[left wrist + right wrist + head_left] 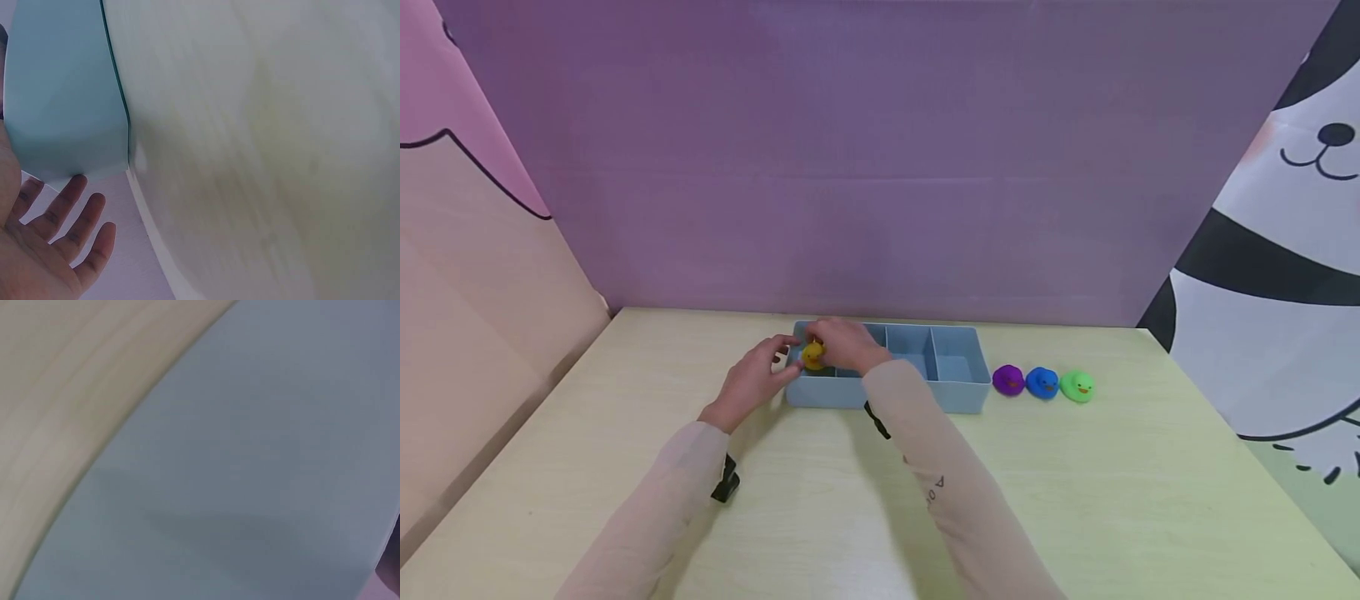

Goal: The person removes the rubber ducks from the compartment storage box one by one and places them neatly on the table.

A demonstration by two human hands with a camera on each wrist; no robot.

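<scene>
A pale blue divided box (958,393) stands on the table near its far edge. My right hand (841,343) holds a yellow rubber duck (813,355) over the box's left compartment. My left hand (762,374) is beside the box's left end, its fingers straight and spread by the duck. In the left wrist view the spread fingers (74,215) lie just off the box's corner (69,112). The right wrist view shows only the box wall (262,475) up close, with no hand in it.
Three rubber ducks stand in a row right of the box: purple (1008,379), blue (1042,382), green (1077,387). A purple backdrop (880,158) rises behind the light wooden table (820,517). Printed curtains close both sides.
</scene>
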